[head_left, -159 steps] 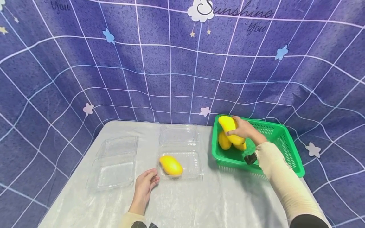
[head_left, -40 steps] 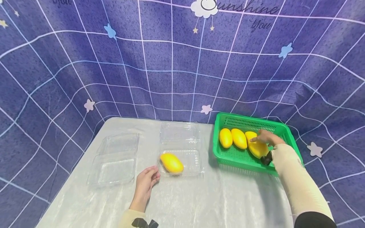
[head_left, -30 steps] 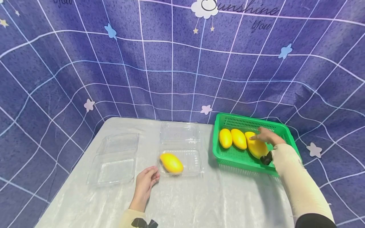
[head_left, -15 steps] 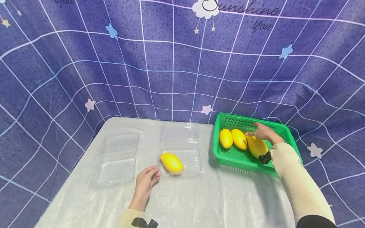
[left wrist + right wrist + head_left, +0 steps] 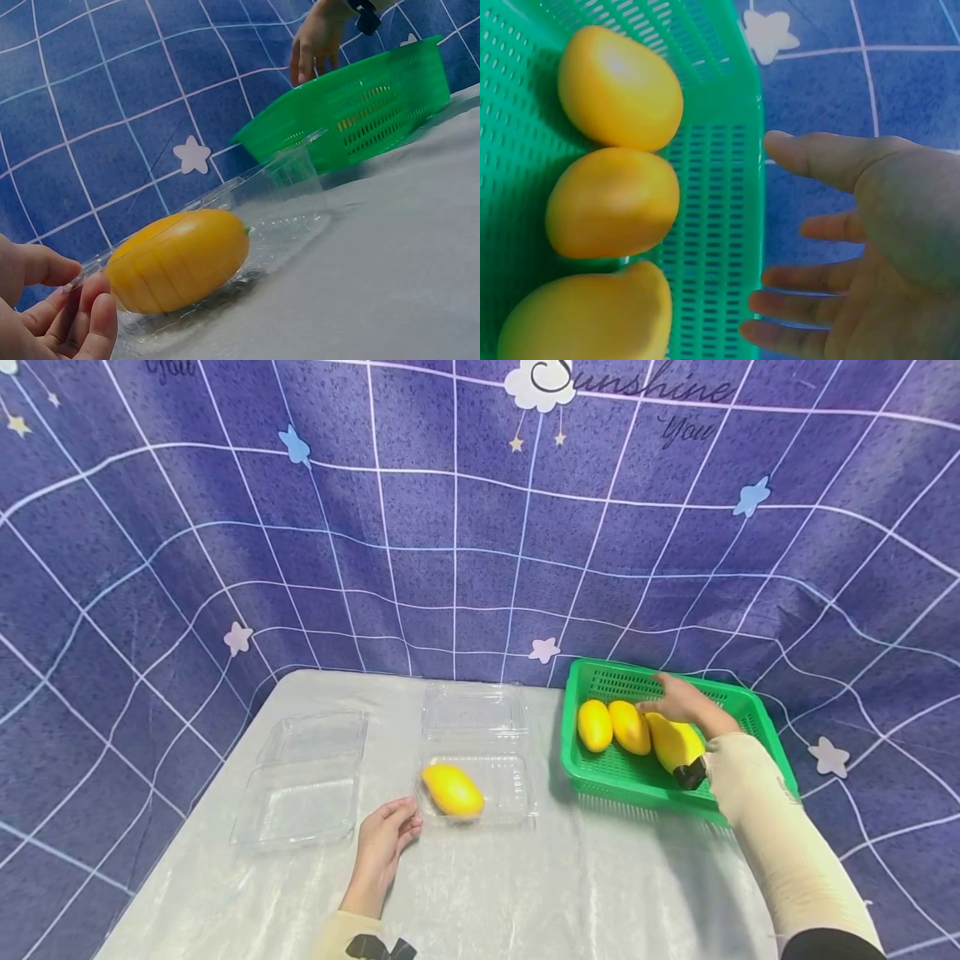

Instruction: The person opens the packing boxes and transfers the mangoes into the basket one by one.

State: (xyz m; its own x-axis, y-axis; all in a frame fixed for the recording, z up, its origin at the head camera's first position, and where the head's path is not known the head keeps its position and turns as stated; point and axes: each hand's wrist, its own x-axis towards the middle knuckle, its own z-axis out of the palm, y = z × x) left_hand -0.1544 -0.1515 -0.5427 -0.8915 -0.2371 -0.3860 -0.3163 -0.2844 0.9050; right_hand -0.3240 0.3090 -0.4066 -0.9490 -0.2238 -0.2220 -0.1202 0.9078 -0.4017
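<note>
My left hand (image 5: 386, 842) pinches the near left rim of an open clear plastic clamshell container (image 5: 506, 785) between thumb and fingers, as the left wrist view shows. One yellow mango (image 5: 452, 791) lies tilted in the container's left half. My right hand (image 5: 681, 702) hovers over the green basket (image 5: 567, 752), fingers spread and holding nothing. In the basket, a left mango (image 5: 595, 725), a middle mango (image 5: 629, 727) and a larger right mango (image 5: 671, 742) lie in a row. My wrist partly covers the larger one. In the right wrist view my fingers lie apart from all three.
A second open clear clamshell (image 5: 300, 810) lies to the left on the white-covered table (image 5: 540, 893). Behind the table hangs a blue grid-patterned curtain (image 5: 480, 568). The basket's raised walls stand around the mangoes at the right.
Earlier my right hand gripped the large mango above the others; now it lies beside them, released. Over the last second that hand has lifted off it and shifted left. The left hand stays put.
</note>
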